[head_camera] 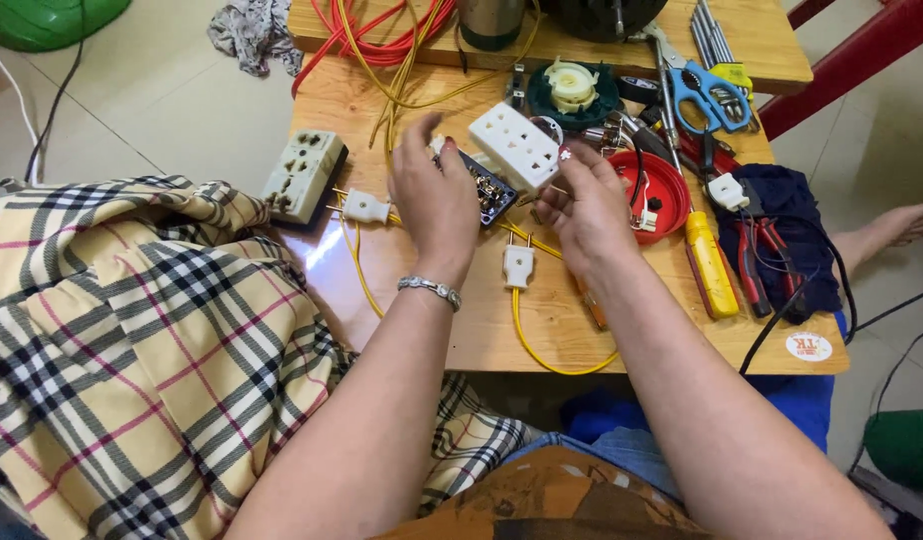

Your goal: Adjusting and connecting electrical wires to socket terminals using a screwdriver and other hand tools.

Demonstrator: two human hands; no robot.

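A white socket cover (pixel 515 146) sits tilted above the middle of the wooden table (pixel 672 340), held at its right end by the right hand (pixel 585 212), whose fingertips pinch its edge. Under it lies a dark socket base (pixel 490 194) with metal contacts, partly hidden by the left hand (pixel 434 195). That hand's fingers curl loosely over the base; whether they grip it cannot be told. A white plug (pixel 519 266) on yellow wire (pixel 542 350) lies near, between the wrists. Left lies a second plug (pixel 366 207) and a beige socket block (pixel 304 175). Right, a red lid (pixel 667 195), yellow screwdriver (pixel 711 265) and blue scissors (pixel 712 95), the far tools cut off.
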